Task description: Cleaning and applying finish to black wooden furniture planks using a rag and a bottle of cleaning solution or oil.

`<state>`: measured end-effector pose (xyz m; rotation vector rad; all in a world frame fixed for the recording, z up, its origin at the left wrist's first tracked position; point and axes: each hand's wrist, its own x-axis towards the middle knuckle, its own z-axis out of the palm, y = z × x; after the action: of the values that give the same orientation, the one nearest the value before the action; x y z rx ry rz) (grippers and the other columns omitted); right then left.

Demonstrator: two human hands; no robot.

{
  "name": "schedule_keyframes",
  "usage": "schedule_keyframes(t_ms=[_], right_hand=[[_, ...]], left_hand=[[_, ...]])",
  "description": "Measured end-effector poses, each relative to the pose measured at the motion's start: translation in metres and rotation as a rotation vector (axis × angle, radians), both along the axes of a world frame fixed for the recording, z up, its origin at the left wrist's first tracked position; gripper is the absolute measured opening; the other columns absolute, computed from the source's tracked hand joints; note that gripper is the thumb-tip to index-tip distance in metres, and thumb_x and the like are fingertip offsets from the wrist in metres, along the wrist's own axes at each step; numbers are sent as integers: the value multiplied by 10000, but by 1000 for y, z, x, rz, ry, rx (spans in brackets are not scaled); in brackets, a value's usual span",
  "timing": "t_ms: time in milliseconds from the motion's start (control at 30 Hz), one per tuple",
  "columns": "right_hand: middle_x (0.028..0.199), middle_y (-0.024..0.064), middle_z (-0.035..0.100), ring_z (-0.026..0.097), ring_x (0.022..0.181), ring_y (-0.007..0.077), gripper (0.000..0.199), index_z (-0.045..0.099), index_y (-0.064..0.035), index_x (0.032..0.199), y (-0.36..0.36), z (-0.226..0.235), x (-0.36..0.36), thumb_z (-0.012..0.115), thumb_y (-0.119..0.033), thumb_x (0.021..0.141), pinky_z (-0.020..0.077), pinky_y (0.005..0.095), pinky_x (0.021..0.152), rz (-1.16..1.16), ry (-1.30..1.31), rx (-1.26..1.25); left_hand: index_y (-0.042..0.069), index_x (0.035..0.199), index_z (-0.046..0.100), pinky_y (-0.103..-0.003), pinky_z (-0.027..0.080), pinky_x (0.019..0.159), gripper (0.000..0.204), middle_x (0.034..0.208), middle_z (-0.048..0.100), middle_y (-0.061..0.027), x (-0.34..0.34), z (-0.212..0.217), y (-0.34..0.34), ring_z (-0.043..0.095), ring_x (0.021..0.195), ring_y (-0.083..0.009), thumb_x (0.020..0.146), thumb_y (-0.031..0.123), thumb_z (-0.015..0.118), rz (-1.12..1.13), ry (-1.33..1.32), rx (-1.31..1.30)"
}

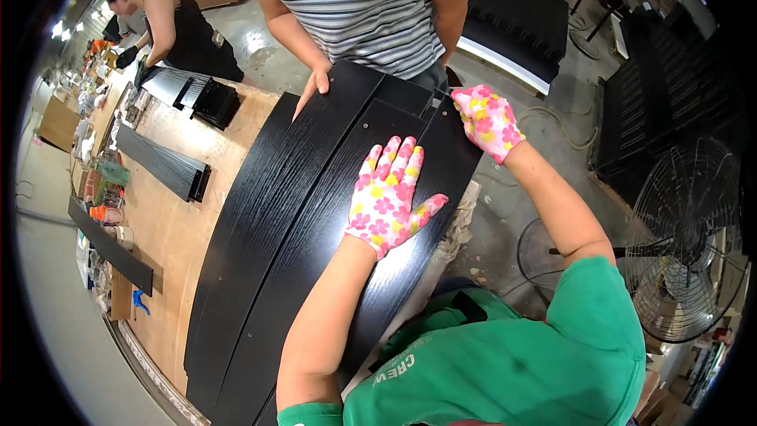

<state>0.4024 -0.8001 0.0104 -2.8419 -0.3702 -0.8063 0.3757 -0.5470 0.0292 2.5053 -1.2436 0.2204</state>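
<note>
- The left hand (388, 199), in a pink flowered glove, lies flat with fingers spread wide on the long black panel (315, 244), gripping nothing.
- The right hand (488, 121), gloved the same way, is curled over the far right corner of that panel; whether it truly grips the edge I cannot tell.
- The panel (several dark wood-grain boards side by side) runs lengthwise down the wooden tabletop (169, 229), its right edge hanging past the tabletop's rim.
- At the panel's far end a co-worker's bare hand (311, 91) presses on the boards, from a person in a striped shirt.
- To the left lie smaller black strips (162, 162) and a black stack (213, 102), well apart from the panel.
- A floor fan (686, 244) stands to the right.
</note>
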Motion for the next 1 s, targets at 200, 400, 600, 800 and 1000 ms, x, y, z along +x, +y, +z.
schedule_keyframes(t_ms=[200,400,600,800,1000], right_hand=[[840,106,639,615,839,322,140,611,-83,914,5,9,-5,577,-94,778,508,431,700,48,50,147],[843,109,646,618,840,318,197,630,-92,952,2,1,-5,595,-36,766,514,412,707,56,69,174],[813,78,635,620,824,297,196,628,-92,930,7,-2,-6,610,-30,745,519,401,698,-42,-51,127],[819,77,637,615,819,299,226,642,-104,958,3,-10,-5,616,-40,742,520,402,707,-143,-86,265],[792,69,635,592,816,297,209,655,-135,948,16,2,-18,623,-80,749,499,390,679,24,55,166]], left_hand=[[-24,1337,470,-462,205,1148,740,1447,404,-193,0,0,0,320,1380,-336,874,550,536,-3,3,-4],[-27,1341,465,-464,199,1151,747,1448,402,-194,2,2,0,318,1380,-339,875,552,530,-3,25,5],[-28,1341,465,-468,197,1151,746,1455,392,-196,1,4,-1,313,1382,-345,873,550,532,-7,37,10],[-28,1344,460,-471,193,1150,745,1460,385,-196,-1,2,0,305,1385,-347,872,544,534,2,34,-1],[-26,1348,454,-468,189,1151,746,1462,383,-195,1,1,0,308,1383,-347,870,539,545,-4,48,11]])
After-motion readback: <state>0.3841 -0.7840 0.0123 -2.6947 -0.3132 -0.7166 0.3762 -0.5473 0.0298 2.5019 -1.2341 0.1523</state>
